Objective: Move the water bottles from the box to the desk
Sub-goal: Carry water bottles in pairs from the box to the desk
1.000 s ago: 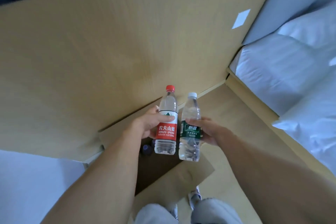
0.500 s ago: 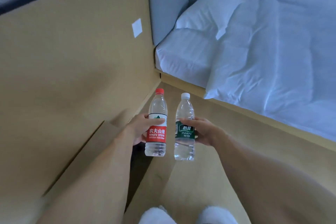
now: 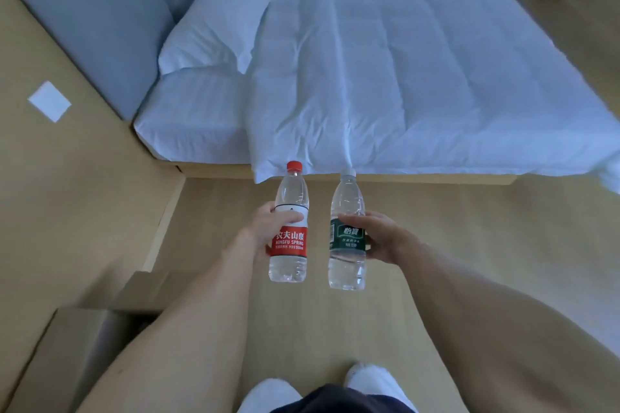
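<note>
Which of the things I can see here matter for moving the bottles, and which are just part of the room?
Job: red-label bottle in left hand; green-label bottle in right hand; cardboard box.

Just there: bed, pillow, wall switch.

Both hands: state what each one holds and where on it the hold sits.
The left hand grips the red-cap bottle around its middle, at the red label. The right hand grips the white-cap bottle around its green label. Both bottles are upright.

The box was cut off at the left edge, its inside hidden by the forearm. The small label print stayed unreadable
</note>
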`<state>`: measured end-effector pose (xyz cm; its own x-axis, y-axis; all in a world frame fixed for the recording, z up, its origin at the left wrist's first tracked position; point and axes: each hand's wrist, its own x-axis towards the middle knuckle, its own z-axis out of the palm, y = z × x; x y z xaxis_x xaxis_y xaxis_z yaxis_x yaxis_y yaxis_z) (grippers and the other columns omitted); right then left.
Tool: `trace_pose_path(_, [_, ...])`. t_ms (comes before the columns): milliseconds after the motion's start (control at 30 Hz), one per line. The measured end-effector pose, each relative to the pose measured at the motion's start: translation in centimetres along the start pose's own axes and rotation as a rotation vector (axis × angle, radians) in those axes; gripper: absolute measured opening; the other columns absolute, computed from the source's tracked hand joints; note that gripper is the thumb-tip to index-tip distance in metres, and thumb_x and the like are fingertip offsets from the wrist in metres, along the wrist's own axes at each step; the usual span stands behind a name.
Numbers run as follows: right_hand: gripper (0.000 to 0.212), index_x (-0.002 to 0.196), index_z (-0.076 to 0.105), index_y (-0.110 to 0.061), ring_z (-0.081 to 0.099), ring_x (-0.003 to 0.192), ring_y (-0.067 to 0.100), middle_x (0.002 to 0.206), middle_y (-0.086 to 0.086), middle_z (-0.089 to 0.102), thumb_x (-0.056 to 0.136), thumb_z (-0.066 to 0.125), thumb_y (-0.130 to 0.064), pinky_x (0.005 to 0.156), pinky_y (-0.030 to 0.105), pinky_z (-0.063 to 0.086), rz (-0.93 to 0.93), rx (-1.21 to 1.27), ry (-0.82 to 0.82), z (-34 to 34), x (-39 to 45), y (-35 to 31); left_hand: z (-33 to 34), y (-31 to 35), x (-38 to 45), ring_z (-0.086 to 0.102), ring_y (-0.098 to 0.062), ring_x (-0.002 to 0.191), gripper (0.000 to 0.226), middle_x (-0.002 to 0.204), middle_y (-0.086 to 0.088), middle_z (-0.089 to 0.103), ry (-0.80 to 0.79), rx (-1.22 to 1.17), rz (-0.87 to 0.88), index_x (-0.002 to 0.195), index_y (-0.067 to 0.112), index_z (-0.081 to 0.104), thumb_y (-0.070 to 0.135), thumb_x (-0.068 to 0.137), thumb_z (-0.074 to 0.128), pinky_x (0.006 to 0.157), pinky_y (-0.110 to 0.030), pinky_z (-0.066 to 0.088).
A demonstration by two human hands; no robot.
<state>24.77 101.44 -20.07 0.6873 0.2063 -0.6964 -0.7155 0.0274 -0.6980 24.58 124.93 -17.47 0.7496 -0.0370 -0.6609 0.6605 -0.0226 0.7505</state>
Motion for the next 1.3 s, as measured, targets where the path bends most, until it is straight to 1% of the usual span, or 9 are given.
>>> trace_pose_path(200, [0.038,0.115,0.063,-0.009,0.072,0.091,0.028,0.092,0.011,0.075,0.082,0.078,-0.022,0.091,0.053,0.056,-0.033,0.149,0.199,-13.5,-5.1,0.4,14.4,2.0,3.1,0.072,-0.04,0.096,0.047,0.113,-0.02,0.071,-0.214,0.09,0.02,0.124,0.014,0.057,0.021,0.083,0.081,0.092,-0.062,0.054])
trace_pose_path(400, [0.037,0.115,0.063,-0.008,0.069,0.091,0.027,0.096,0.01,0.071,0.083,0.074,-0.023,0.094,0.049,0.055,-0.047,0.346,0.405,-24.4,-11.0,2.6,28.4,3.9,4.6,0.071,-0.034,0.078,0.046,0.101,-0.022,0.072,-0.473,0.235,-0.002,0.126,0.011,0.054,0.016,0.086,0.076,0.077,-0.048,0.059])
trace_pose_path(500, [0.038,0.117,0.062,-0.008,0.067,0.09,0.027,0.096,0.009,0.069,0.084,0.071,-0.022,0.096,0.049,0.054,-0.052,0.453,0.5,-28.8,-13.5,4.1,34.8,4.5,5.2,0.07,-0.032,0.075,0.042,0.095,-0.02,0.071,-0.588,0.343,0.001,0.124,0.011,0.055,0.013,0.086,0.072,0.078,-0.048,0.059])
trace_pose_path(667, [0.03,0.112,0.062,-0.01,0.066,0.086,0.027,0.092,0.009,0.068,0.085,0.068,-0.021,0.091,0.049,0.056,-0.093,0.572,0.65,-35.4,-16.9,6.4,44.5,4.6,6.3,0.065,-0.037,0.09,0.052,0.113,-0.028,0.065,-0.775,0.535,0.01,0.13,0.008,0.052,0.018,0.083,0.071,0.094,-0.065,0.049])
trace_pose_path(767, [0.03,0.111,0.063,-0.012,0.068,0.085,0.025,0.091,0.007,0.07,0.084,0.071,-0.021,0.088,0.047,0.057,-0.098,0.624,0.737,-39.2,-18.2,7.5,50.1,4.7,7.0,0.067,-0.034,0.089,0.051,0.109,-0.021,0.07,-0.859,0.604,0.01,0.127,0.012,0.056,0.021,0.08,0.075,0.09,-0.06,0.053])
trace_pose_path(933, [0.029,0.11,0.066,-0.012,0.072,0.076,0.02,0.083,0.005,0.074,0.084,0.074,-0.022,0.069,0.039,0.059,-0.118,0.705,0.835,-46.0,-18.9,7.2,59.7,6.0,10.2,0.071,-0.03,0.092,0.045,0.115,-0.014,0.071,-0.93,0.654,-0.002,0.122,0.021,0.058,0.026,0.083,0.078,0.073,-0.047,0.06])
trace_pose_path(1033, [0.035,0.114,0.064,-0.013,0.073,0.075,0.02,0.085,0.006,0.076,0.083,0.077,-0.024,0.063,0.037,0.059,-0.113,0.769,0.89,-50.2,-18.9,5.9,65.5,7.5,12.1,0.071,-0.031,0.098,0.041,0.115,-0.013,0.071,-0.976,0.68,-0.001,0.121,0.022,0.057,0.028,0.085,0.077,0.079,-0.051,0.059])
trace_pose_path(1200, [0.037,0.116,0.061,-0.013,0.072,0.08,0.022,0.089,0.008,0.074,0.084,0.076,-0.023,0.065,0.038,0.06,-0.145,0.826,0.965,-57.2,-19.4,2.9,75.0,10.7,14.5,0.07,-0.03,0.095,0.044,0.116,-0.015,0.071,-1.039,0.747,0.044,0.125,0.019,0.057,0.028,0.086,0.075,0.078,-0.05,0.059])
trace_pose_path(1300, [0.042,0.122,0.06,-0.013,0.069,0.09,0.025,0.103,0.011,0.072,0.084,0.075,-0.022,0.072,0.04,0.06,-0.165,0.847,0.997,-61.4,-20.1,1.5,80.0,11.7,15.1,0.07,-0.028,0.09,0.041,0.113,-0.015,0.071,-1.058,0.782,0.061,0.121,0.02,0.058,0.028,0.085,0.075,0.071,-0.046,0.059])
